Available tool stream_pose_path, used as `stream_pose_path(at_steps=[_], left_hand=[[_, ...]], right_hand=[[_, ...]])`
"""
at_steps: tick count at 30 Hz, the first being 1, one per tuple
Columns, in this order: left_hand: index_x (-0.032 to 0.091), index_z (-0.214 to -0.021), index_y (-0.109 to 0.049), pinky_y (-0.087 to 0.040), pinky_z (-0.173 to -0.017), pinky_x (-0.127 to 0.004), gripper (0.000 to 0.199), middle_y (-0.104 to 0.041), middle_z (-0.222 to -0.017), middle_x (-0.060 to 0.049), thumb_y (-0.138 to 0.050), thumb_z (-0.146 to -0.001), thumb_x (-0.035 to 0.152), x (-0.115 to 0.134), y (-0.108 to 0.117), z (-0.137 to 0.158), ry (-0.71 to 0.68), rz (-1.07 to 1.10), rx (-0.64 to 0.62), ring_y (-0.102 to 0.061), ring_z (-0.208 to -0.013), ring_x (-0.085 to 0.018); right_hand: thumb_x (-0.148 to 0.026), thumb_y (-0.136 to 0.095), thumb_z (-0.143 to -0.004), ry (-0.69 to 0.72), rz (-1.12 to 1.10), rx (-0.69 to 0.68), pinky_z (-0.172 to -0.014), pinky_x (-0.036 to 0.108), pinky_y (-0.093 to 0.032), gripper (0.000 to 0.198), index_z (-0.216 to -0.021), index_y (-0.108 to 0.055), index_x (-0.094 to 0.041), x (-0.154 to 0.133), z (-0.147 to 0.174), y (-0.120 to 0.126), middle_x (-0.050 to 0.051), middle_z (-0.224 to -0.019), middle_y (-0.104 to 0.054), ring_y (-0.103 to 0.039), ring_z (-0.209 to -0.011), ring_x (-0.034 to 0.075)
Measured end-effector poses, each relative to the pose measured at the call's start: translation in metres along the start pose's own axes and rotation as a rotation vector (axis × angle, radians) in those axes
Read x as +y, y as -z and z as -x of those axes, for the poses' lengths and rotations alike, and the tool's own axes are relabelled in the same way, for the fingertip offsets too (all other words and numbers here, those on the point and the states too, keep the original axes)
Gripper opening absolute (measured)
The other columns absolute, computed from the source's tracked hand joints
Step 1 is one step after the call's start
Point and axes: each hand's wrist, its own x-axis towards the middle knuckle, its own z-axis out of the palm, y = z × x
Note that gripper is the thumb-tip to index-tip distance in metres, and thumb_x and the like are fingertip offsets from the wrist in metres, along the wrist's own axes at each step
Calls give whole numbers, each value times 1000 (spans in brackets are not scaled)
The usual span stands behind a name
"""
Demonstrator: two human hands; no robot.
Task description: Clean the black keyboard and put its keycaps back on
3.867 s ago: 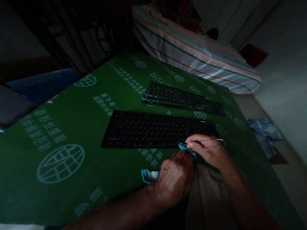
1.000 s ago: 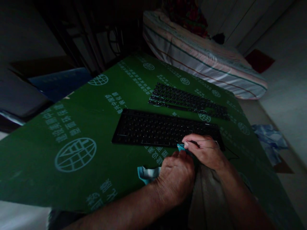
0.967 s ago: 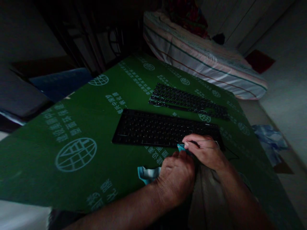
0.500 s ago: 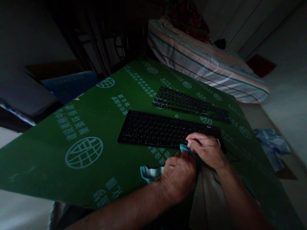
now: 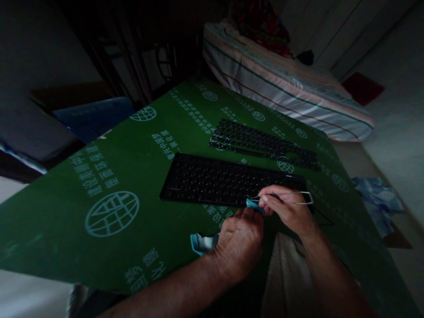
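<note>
My right hand (image 5: 285, 206) is closed on a wire keycap puller (image 5: 306, 198); its thin prongs reach left from the fingertips, near the front edge of a black keyboard (image 5: 205, 180). The keyboard's keycaps appear to be off. In my closed left hand (image 5: 241, 240), just below, is a teal and white cloth (image 5: 204, 243). One end of this cloth sticks up by the right fingertips, the other trails out to the left. Whether a keycap sits between the prongs is too dark to tell.
Rows of loose black keycaps (image 5: 261, 140) lie behind the keyboard on the green printed table (image 5: 142, 163). A cable (image 5: 324, 217) runs off the keyboard's right end. Beyond the table stands a bed with a striped sheet (image 5: 265, 90). A blue board (image 5: 96, 118) is at the left.
Both hands have shifted slightly left. The keycap puller has turned in my right hand, so its square wire end now shows to the right. The view has shifted a little.
</note>
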Motion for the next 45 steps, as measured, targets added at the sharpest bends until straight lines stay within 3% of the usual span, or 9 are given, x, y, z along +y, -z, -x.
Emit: stream_pose_path(at_steps=[6, 10, 16, 28, 45], left_hand=[[11, -102, -59, -56, -73, -38, 34, -65, -96, -10, -43, -73, 3, -5, -1, 2, 50, 21, 15, -64, -85, -24], [12, -103, -58, -56, -73, -38, 33, -64, -97, -10, -43, -75, 5, -3, -3, 3, 55, 33, -9, -63, -86, -24], [7, -119, -51, -55, -76, -37, 45, -62, -109, -14, -43, -75, 5, 2, 2, 4, 68, 15, -96, -62, -95, -26], [12, -105, -55, -54, -77, -35, 32, -62, -98, -10, -43, -77, 7, -7, -4, 10, 74, 42, -46, -61, -90, -23], [11, -110, -53, -52, -84, -34, 37, -62, -108, -11, -44, -75, 6, -6, -5, 15, 68, 146, -78, -61, -98, -23]], right_hand=[[-29, -54, -82, 120, 140, 29, -54, 21, -51, 17, -85, -68, -18, 4, -3, -2, 2, -74, -69, -63, -61, 13], [-26, -53, -84, 206, 256, -46, -60, 21, -52, 17, -84, -68, -20, -2, -3, 2, 1, -77, -70, -65, -68, 14], [-21, -54, -81, 156, 239, -107, -53, 19, -48, 15, -81, -69, -20, -7, -8, 1, -1, -68, -67, -61, -57, 11], [-20, -53, -78, 204, 183, -197, -57, 21, -49, 16, -80, -69, -18, -13, -22, -2, 1, -71, -69, -62, -62, 13], [-16, -52, -76, 223, 335, -222, -52, 18, -46, 16, -74, -69, -16, -33, -22, -9, 0, -61, -66, -61, -56, 11]])
